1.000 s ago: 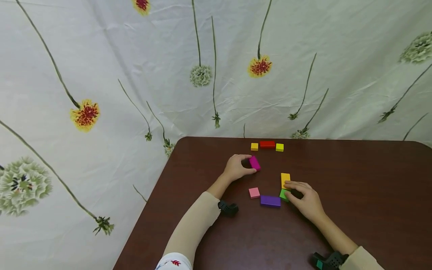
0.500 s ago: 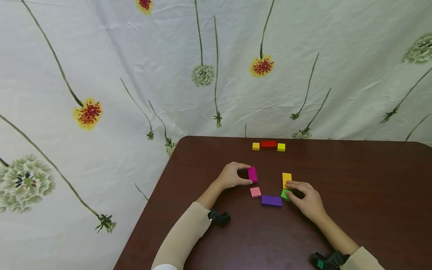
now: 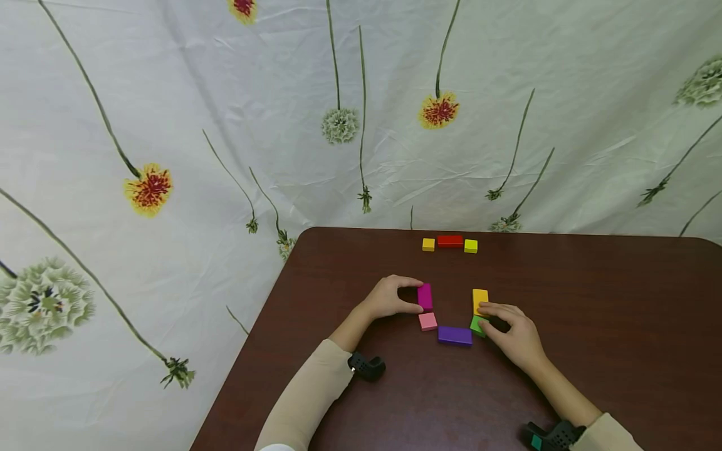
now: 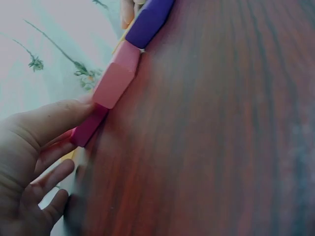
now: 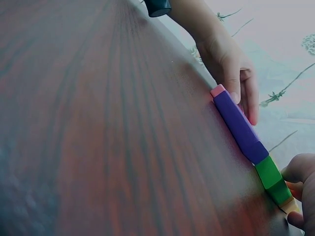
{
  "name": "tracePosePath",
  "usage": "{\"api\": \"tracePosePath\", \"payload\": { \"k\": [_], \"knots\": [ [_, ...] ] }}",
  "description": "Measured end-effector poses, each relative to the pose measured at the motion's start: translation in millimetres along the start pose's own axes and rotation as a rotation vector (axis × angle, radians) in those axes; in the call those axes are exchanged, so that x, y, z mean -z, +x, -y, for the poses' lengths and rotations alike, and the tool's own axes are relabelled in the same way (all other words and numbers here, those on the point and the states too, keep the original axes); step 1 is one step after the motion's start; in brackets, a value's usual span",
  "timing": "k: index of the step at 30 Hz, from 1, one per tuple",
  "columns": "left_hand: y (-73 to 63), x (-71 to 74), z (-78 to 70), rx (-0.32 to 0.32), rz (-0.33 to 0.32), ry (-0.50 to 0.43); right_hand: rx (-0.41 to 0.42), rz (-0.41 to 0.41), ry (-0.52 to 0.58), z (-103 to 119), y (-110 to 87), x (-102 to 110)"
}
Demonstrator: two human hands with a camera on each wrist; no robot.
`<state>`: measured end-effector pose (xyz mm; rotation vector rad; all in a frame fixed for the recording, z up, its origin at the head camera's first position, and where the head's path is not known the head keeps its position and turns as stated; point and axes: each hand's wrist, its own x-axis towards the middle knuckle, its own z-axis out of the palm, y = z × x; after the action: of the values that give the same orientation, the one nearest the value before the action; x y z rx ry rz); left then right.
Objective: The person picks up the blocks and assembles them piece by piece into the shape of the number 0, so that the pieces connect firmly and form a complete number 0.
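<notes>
My left hand (image 3: 389, 297) pinches a magenta block (image 3: 425, 297) between thumb and fingers, at the left of a group of blocks. Just below that block lies a pink block (image 3: 428, 321); in the left wrist view, the pink block (image 4: 115, 84) appears to meet it. A long purple block (image 3: 454, 336) forms the near side. On the right, my right hand (image 3: 514, 335) has its thumb at a green block (image 3: 477, 325) and its fingertips by the yellow-orange block (image 3: 480, 301) beyond. The right wrist view shows the green block (image 5: 271, 179) against the purple block's end.
Toward the back edge of the dark brown table (image 3: 592, 326) lie an orange cube (image 3: 429, 245), a red block (image 3: 450, 241) and a yellow cube (image 3: 470, 246) in a row. A white floral cloth (image 3: 254, 94) hangs behind. Both wrists wear dark devices (image 3: 368, 367).
My left hand has drawn the magenta block nearer and straightened it, so it now lines up above the pink block. My right hand stays at the green and yellow-orange blocks.
</notes>
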<state>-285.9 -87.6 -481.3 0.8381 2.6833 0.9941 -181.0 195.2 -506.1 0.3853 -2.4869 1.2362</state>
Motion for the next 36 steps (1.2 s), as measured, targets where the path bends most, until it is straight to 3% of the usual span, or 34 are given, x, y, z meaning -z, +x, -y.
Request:
{"api": "tracePosePath", "payload": {
  "k": [5, 11, 19, 30, 36],
  "knots": [
    [-1.4, 1.1, 1.3, 0.016, 0.009, -0.054, -0.007, 0.003, 0.005, 1, 0.6, 0],
    [-4.0, -0.1, -0.1, -0.001, 0.005, -0.043, -0.013, 0.002, 0.003, 1, 1.0, 0],
    [-7.9, -2.6, -1.9, 0.025, 0.011, -0.087, -0.009, 0.000, 0.003, -2, 0.9, -1],
    [-13.4, -3.9, -4.6, -0.007, -0.007, -0.078, -0.009, -0.002, -0.005, -3, 1.1, -1],
    [-17.8, -8.6, -6.8, -0.064, -0.089, -0.056, -0.008, -0.001, -0.004, -2, 0.5, -1]
  ]
}}
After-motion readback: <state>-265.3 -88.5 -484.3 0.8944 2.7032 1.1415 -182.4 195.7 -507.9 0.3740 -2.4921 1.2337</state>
